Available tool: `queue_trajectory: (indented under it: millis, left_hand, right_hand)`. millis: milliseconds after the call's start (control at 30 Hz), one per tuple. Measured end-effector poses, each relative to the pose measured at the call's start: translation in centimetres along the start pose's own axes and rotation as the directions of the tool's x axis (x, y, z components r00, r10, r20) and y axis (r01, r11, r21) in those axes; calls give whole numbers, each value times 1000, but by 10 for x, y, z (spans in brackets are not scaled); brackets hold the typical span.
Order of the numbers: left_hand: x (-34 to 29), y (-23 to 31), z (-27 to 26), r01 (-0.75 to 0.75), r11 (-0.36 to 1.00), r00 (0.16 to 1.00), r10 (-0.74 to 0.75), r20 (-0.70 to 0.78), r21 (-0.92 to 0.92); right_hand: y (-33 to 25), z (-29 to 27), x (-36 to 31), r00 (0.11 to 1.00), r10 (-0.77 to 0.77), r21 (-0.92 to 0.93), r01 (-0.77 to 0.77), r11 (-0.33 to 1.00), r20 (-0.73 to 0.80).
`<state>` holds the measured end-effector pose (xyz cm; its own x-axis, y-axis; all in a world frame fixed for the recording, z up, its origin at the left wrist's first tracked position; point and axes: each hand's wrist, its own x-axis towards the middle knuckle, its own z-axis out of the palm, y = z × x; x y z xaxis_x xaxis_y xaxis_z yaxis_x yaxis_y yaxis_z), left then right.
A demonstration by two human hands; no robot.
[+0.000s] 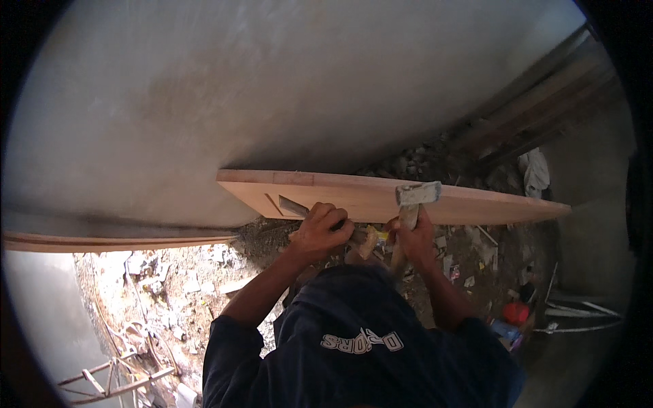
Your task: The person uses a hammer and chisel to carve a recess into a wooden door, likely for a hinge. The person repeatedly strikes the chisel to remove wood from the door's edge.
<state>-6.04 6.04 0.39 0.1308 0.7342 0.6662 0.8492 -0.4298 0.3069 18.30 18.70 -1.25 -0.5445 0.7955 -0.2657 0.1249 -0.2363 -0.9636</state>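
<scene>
My left hand point(322, 231) is wrapped round a chisel point(292, 206). Its flat metal blade points up and left to the face of a pale wooden door panel point(469, 207), near a narrow rectangular recess point(275, 205). Whether the blade's tip touches the wood I cannot tell. The chisel's worn handle end point(365, 243) sticks out toward my right hand point(415, 239). That hand grips a hammer point(419, 194) by its wooden handle, the head raised in front of the panel. The panel stands on its long edge.
A grey plastered wall point(204, 81) rises behind the panel. Rubble point(163, 285) covers the bright ground at left, near a wooden frame point(112, 381). Long planks point(537, 112) lean at the far right. A white sack point(535, 171) and a red object point(515, 313) lie right.
</scene>
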Motion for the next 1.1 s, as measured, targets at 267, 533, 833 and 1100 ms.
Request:
queue_trajectory:
  millis: [267,533,833,1100]
  left_hand:
    - [-3,-14,25,-250,966,966,253,50,-63]
    - [-15,-29,32,-223,963,944,252,213,-151]
    - [-34,-32,13,-167,970,961,200,191,-175]
    - [-68,-25,10,-55,954,983,103,151,-294]
  right_hand:
    - [2,55,-64,991,-133,48,134,990,-28]
    - [23,82,-83,981,-69,72,83,994,-183]
    - [25,102,-92,904,-412,-386,423,820,116]
    - [56,126,-102,880,-466,-451,454,768,92]
